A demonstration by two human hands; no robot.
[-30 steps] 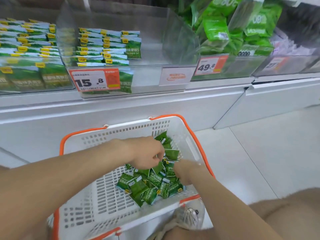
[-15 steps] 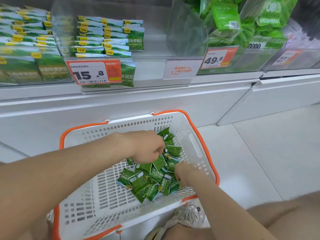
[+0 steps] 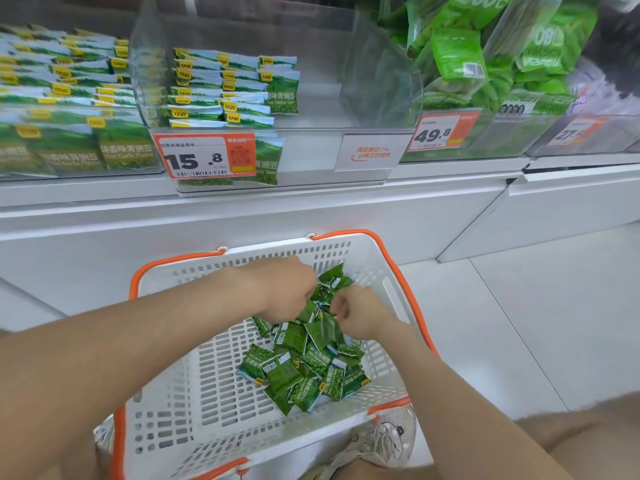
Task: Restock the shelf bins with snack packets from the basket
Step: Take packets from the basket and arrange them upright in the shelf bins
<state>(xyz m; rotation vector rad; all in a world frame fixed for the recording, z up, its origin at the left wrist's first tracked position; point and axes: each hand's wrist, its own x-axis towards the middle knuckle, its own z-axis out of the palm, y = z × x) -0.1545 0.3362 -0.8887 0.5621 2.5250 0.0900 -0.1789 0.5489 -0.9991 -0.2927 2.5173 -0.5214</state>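
head view | grips green snack packets (image 3: 304, 368) in left hand (image 3: 287, 292), fingers curled tight | pinches more with right hand (image 3: 356, 317) (fingers curled too) | shows the pile lying in white basket (image 3: 194, 403), below clear shelf bin (image 3: 311, 157)

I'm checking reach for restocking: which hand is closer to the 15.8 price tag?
Left. The left hand is in the basket, below the tag and slightly right of it; the right hand is farther right and lower. Both grip packets.
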